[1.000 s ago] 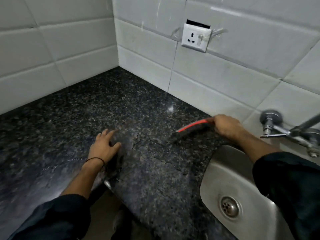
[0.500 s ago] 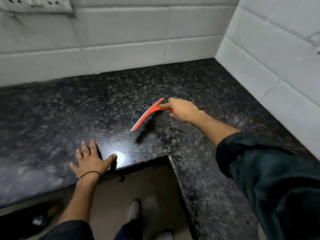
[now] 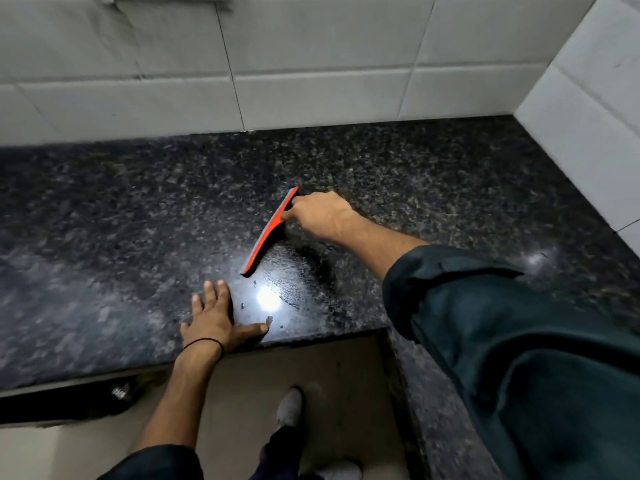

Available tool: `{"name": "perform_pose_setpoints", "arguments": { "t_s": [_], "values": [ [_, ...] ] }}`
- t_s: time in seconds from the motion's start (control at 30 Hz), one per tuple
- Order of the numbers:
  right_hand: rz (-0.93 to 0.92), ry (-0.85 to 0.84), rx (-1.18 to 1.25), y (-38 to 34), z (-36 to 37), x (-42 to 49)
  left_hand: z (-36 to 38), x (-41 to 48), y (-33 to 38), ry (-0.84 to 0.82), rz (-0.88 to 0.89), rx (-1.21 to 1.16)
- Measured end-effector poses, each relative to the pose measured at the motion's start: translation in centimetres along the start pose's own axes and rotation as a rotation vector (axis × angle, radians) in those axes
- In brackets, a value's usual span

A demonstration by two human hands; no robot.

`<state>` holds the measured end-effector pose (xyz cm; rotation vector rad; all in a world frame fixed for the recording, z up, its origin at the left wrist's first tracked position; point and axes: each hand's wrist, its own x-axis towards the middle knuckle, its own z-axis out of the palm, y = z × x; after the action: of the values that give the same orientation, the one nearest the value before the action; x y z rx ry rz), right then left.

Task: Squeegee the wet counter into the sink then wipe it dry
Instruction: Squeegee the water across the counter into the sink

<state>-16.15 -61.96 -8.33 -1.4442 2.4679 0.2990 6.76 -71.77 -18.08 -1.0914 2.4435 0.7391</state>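
A dark speckled granite counter (image 3: 104, 220) runs along the tiled wall and turns toward me on the right. My right hand (image 3: 320, 213) grips an orange squeegee (image 3: 268, 233) whose blade rests on the counter, slanting from far right to near left. Wet streaks and droplets glisten just right of the blade around a bright light reflection (image 3: 268, 299). My left hand (image 3: 216, 318) lies flat on the counter near its front edge, fingers spread, holding nothing. The sink is out of view.
White tiled walls (image 3: 311, 64) close off the back and the right side. The counter's front edge forms an inner corner (image 3: 384, 332) above a tan floor (image 3: 329, 368), where my white shoe (image 3: 291, 407) stands. Something dark sits under the counter at the left.
My view has swung left, away from the sink and tap. My right hand has carried the squeegee from the wall by the sink over to this counter section and set its blade down.
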Motion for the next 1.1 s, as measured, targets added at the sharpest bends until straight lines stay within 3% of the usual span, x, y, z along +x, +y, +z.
{"name": "perform_pose_setpoints", "arguments": {
  "t_s": [0.2,0.4,0.63,0.73,1.1],
  "values": [
    [-0.025,-0.102,-0.050,1.0,0.1,-6.1,-0.6,0.7,0.3,-0.035,-0.035,-0.042],
    [0.138,-0.209,-0.140,6.9,1.6,-17.9,0.9,-0.4,6.2,0.203,0.058,0.018],
    [0.494,-0.368,-0.100,15.3,5.6,-32.5,7.4,-4.2,18.1,-0.001,0.507,0.116],
    [0.586,-0.377,-0.004,16.0,7.9,-37.1,10.3,-5.9,21.8,-0.092,0.612,0.170],
    [0.595,-0.266,0.068,15.9,13.3,-45.0,13.7,-7.3,27.2,-0.305,0.543,0.536]
  ]
}}
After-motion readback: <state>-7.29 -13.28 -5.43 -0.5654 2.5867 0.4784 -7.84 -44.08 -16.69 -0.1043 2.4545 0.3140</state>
